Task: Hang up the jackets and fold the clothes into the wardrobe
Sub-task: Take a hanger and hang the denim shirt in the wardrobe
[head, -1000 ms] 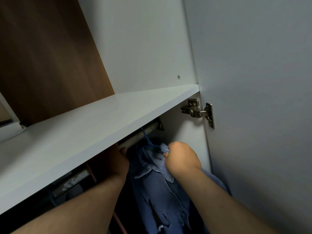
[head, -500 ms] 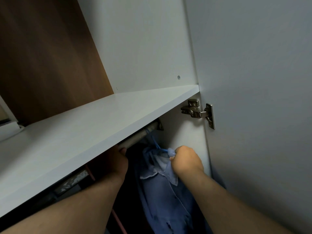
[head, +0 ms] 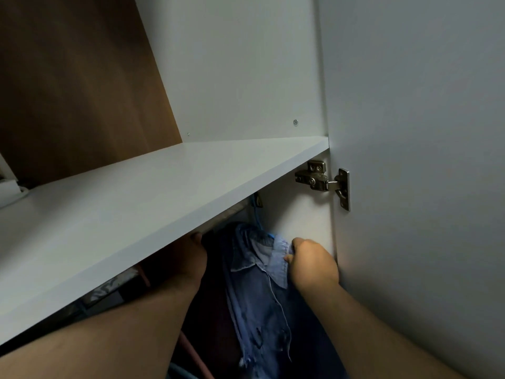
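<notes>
**Denim jacket held by the collar near the right end of the rail**

Inside the wardrobe [head: 232, 77], beneath the white shelf [head: 136, 214], a blue denim jacket [head: 262, 302] is seen hanging on a blue hanger [head: 257, 218]. The hanger's hook rises to the rail [head: 229, 214], close to the rail's right-hand bracket. The jacket is placed just beside the wardrobe's white side wall, below the metal hinge [head: 322, 179] of the open door [head: 410, 187]. Its collar is gripped by the right hand [head: 311, 266], with the fingers curled round the bunched fabric. The left hand [head: 192, 258] is reached up under the shelf edge next to the jacket. Its fingers are hidden by the shelf, so it cannot be told whether anything is held. Further left in the same compartment, a patterned garment [head: 109, 285] and a reddish hanger [head: 191, 348] are partly seen in shadow.

Compared with a second ago, the hook and collar have been carried to the right along the rail, towards the side wall. The right hand has been moved with them and slightly lower, and its grip on the collar has been kept. The left hand has been left in much the same place.
</notes>
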Tool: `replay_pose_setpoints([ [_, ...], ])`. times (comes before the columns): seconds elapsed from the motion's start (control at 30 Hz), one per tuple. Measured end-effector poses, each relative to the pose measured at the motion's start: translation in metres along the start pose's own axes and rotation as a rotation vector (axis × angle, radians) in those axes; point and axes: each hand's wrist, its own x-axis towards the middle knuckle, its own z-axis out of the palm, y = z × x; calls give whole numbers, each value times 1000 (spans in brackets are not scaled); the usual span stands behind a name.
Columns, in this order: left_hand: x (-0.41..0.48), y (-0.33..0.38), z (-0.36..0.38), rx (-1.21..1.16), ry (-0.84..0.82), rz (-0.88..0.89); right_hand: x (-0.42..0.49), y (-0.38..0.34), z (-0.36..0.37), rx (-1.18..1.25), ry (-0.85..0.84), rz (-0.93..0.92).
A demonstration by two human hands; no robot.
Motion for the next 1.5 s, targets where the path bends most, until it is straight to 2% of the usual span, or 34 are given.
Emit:
replay_pose_setpoints([
  [0.2,-9,-6,6,-15,76,23,-31,8,-4,-32,-38,-10],
  [0.4,-31,-2,19,-218,41,23,-65,2,-17,116,-8,-4],
  [0.53,-76,26,21,-156,41,139,-97,10,-44,188,42,2],
  [0.7,-133,41,19,-476,-257,140,-157,33,-63,167,-56,40],
  [0.83,-163,29,9,-531,-382,308,-209,47,-76,166,-8,97],
  [1.03,-215,10,-7,-294,-527,600,-278,52,-99,26,28,113],
  [1.13,-238,2,-13,-251,-605,716,-309,49,-102,-71,20,143],
  [1.27,-250,1,-26,-261,-625,911,-348,43,-105,-158,41,214],
  [1.5,-281,-15,-52,-344,-743,963,-419,18,-94,-123,198,392],
])
